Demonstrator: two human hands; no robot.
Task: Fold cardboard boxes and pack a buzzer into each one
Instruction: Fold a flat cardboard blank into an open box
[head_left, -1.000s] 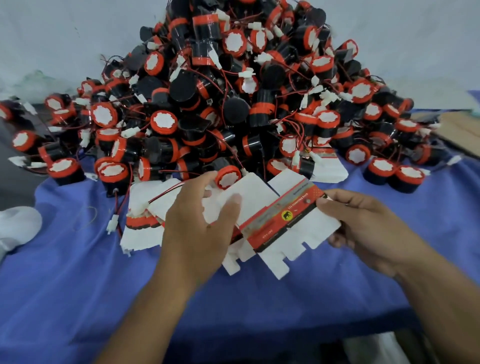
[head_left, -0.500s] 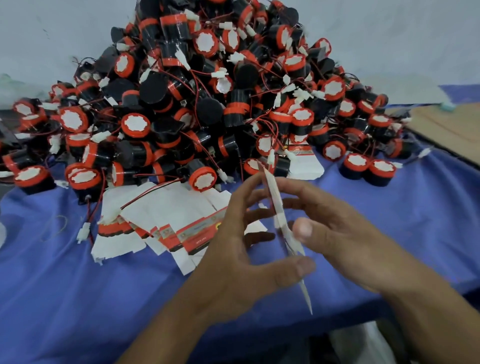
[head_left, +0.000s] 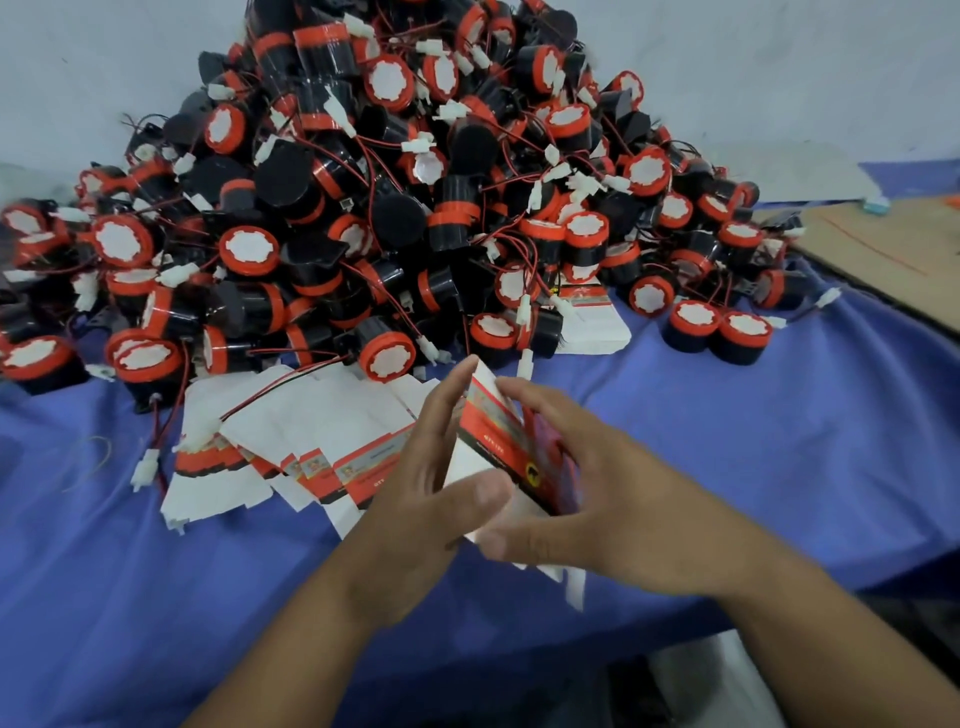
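The left hand (head_left: 426, 499) and the right hand (head_left: 613, 514) hold one small box (head_left: 488, 441) between them, just above the near part of the counter (head_left: 753, 441). The left fingers lie flat on its left side with the thumb on the front. The right fingers curl over its right side. The box is white with a red and black band and is partly popped open. The hands hide its inside. Just left of it, more flat boxes (head_left: 311, 431) lie spread out on the blue cloth (head_left: 156, 571). Farther back is a big pile of black and red buzzers (head_left: 415, 208) with thin wires. A brown board (head_left: 893, 249) lies far right.
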